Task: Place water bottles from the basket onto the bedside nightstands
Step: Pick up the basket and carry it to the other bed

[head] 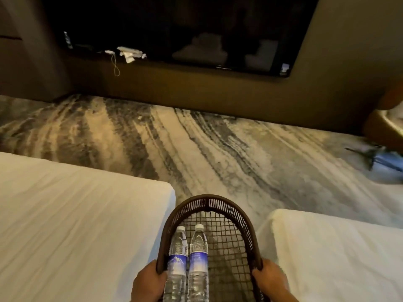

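Basket carried with both hands between two beds

Hands reach forward at the bottom centre of the frame: the left hand (149,281) is clenched around the left rim of the dark woven basket (244,223), the right hand (271,280) around its right rim. Two water bottles (197,263) lie side by side in the basket's left half, caps pointing away, each with a blue label whose print is too small to read. White beds (76,225) flank the basket at lower left and lower right

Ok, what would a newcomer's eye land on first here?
Bottom centre, both hands, left hand and right hand, grip a dark brown woven basket holding two clear plastic water bottles with blue labels. White-sheeted beds flank it, with streaked grey carpet beyond.
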